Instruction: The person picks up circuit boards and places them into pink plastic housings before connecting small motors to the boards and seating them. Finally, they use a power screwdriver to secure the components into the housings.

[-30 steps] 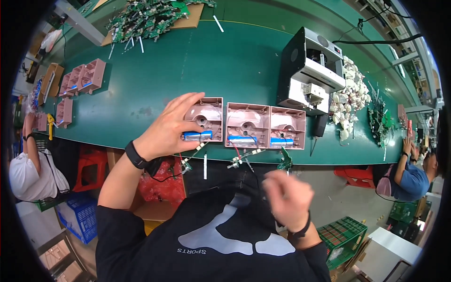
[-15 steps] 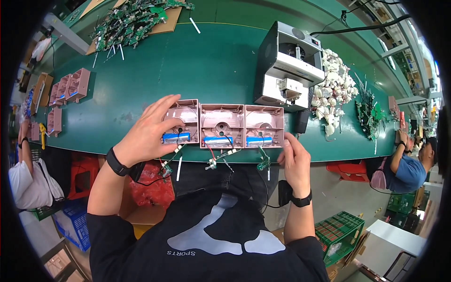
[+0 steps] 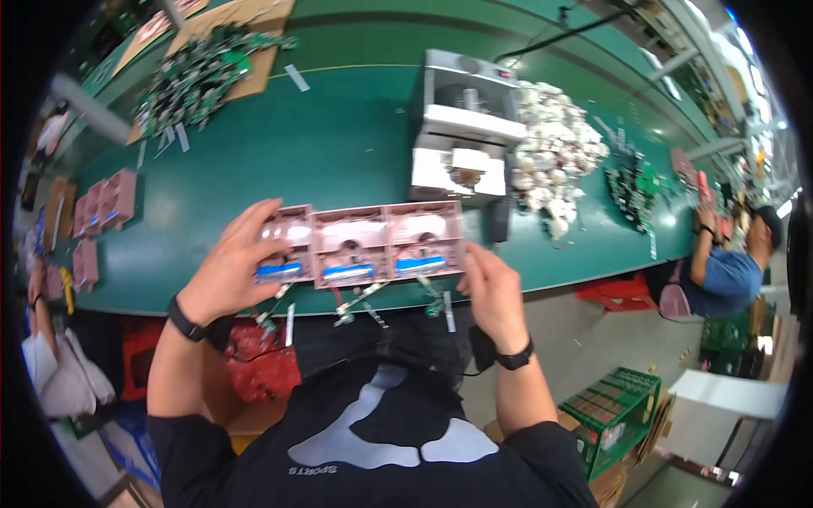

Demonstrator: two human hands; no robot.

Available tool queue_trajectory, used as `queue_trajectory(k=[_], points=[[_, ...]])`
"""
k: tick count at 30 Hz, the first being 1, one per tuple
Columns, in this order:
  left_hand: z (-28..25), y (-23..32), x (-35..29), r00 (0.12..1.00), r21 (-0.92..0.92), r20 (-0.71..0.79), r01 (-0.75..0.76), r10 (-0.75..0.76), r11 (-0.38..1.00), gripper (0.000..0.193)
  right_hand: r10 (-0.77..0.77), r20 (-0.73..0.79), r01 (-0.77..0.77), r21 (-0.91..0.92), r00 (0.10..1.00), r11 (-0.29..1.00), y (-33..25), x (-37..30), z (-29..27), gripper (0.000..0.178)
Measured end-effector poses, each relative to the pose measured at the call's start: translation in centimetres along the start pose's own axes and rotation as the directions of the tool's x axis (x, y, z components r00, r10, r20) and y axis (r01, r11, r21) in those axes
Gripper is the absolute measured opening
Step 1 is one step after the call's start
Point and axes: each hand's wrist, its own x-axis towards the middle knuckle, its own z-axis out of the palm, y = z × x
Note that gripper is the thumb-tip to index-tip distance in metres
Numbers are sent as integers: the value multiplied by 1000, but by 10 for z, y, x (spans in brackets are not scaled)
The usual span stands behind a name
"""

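Three pink plastic housings stand side by side in a row at the table's front edge, open side up. In each lies a blue cylindrical battery, and wires run out over the near edge to small green circuit boards. My left hand is closed round the leftmost housing, thumb over its inside and fingers along its far left side. At the row's other end, my right hand presses bent fingers and thumb against the rightmost housing's side. The picture is slightly blurred.
A grey-white bench machine stands behind the row, beside a pile of white wired parts. Heaps of green circuit boards lie far left and right. More pink housings sit at left. A co-worker sits at right, another at left.
The whole view has shifted and tilted, so the table and its things appear further left. Both hands stay at the two ends of the row of housings.
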Motion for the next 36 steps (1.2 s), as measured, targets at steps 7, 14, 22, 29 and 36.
queue_trajectory(k=[7, 14, 22, 29, 36], points=[[-25, 13, -6, 996, 108, 85, 31, -40, 994, 53, -86, -315, 31, -174, 945, 984, 13, 21, -46, 23], [-45, 67, 17, 994, -156, -107, -13, -3, 988, 44, -328, -333, -27, -736, 884, 676, 83, 71, -117, 52], [39, 84, 104, 919, 51, -102, -378, 381, 925, 27, -158, -319, -101, -665, 935, 740, 112, 99, -113, 47], [73, 96, 145, 967, 270, 152, -238, 203, 933, 20, -215, -333, -42, -622, 918, 782, 108, 68, -116, 42], [95, 85, 146, 959, 319, 189, -263, 210, 911, 27, -47, -251, -72, -442, 967, 894, 111, 67, -141, 38]])
